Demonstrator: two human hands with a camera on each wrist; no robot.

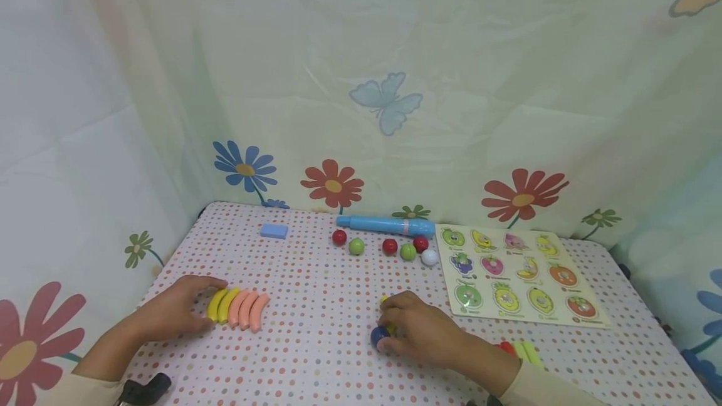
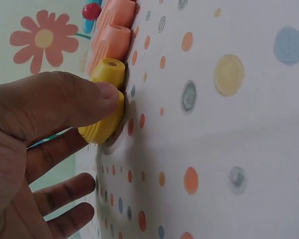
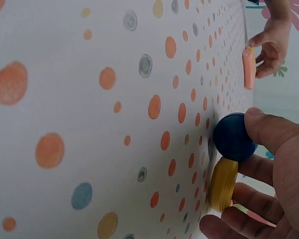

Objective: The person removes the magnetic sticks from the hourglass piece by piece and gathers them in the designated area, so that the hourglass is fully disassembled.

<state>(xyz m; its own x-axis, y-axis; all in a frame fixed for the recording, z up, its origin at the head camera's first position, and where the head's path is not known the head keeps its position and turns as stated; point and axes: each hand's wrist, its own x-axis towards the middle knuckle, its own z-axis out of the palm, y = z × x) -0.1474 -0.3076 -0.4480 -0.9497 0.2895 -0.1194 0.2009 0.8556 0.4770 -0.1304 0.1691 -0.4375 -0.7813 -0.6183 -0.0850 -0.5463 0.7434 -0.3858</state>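
On the left of the dotted tabletop, my left hand (image 1: 175,309) spans the outermost yellow curved piece (image 2: 103,127), thumb at its near end and forefinger toward its far end. Against it lies a second yellow curved piece (image 1: 228,304), followed by a row of pink curved pieces (image 1: 248,310). My right hand (image 1: 425,331) is right of centre, holding a dark blue ball (image 3: 234,137) between thumb and forefinger. Beside that ball, under the other fingers, is another yellow curved piece (image 3: 223,185), mostly hidden by the hand in the head view.
Behind the hands lie a blue tube (image 1: 378,224), red balls (image 1: 390,246), green balls (image 1: 356,246) and a white ball (image 1: 430,258). A fruit puzzle board (image 1: 496,313) is at right, a blue block (image 1: 274,231) back left. Light green pieces (image 1: 530,352) and a red piece (image 1: 507,348) lie by my right forearm.
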